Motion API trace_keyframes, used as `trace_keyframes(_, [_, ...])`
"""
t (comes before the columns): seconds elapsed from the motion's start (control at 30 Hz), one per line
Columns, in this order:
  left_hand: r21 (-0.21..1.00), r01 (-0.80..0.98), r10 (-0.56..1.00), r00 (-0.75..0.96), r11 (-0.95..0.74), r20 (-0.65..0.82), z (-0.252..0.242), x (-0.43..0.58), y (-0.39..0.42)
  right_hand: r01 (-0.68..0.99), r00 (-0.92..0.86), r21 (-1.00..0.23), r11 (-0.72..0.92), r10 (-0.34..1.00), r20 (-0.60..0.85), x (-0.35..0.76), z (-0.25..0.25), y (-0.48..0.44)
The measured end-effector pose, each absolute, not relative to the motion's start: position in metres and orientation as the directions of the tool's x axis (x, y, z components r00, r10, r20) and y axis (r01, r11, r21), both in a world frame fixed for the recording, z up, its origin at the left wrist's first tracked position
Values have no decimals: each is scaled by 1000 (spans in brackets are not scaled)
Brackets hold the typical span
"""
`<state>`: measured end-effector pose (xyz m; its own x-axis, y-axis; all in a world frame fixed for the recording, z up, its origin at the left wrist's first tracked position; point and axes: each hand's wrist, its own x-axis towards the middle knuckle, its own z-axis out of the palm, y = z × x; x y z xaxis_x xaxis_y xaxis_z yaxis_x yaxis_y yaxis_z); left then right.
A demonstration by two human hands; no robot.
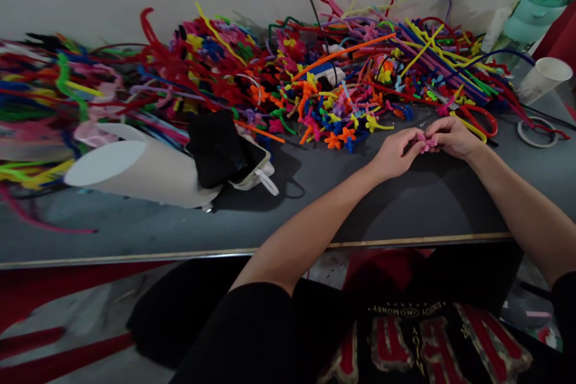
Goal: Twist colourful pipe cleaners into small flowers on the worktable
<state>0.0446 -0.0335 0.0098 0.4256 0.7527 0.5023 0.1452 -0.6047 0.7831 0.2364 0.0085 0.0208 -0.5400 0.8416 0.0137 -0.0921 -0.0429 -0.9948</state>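
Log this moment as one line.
left hand: pinching pink piece | right hand: pinching same piece | near right hand: red-handled scissors | left of hands: orange flowers

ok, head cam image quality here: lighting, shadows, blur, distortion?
Head view: dim, with soft dark shadows on the tabletop; head view: the pink piece in the fingers looks soft, fine detail lost; head view: the paper cup slants near the right edge, probably lens distortion.

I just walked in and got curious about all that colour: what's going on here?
A person holds a small pink piece in the fingertips of the left hand and right hand, above a grey table. Beyond lies a heap of colourful stems, with little flower shapes along its front. Red-handled scissors lie near the right hand.
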Motion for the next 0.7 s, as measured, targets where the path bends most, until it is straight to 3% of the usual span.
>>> trace_keyframes(0.13, [864,30,789,425,-503,444,7,46,-30,-68,-557,-997,-32,831,12,239,21,12])
trace_keyframes(0.37, [953,-129,764,572,-275,298,6,45,-25,-51,-594,-999,-17,804,17,240,17,14])
trace_keyframes(0.53, [957,-98,760,587,-274,278,8,42,-29,-6,-634,-1000,29,773,26,239,20,12])
trace_keyframes(0.7, [915,22,792,511,-402,335,11,40,-35,44,-702,-997,56,712,10,237,29,8])
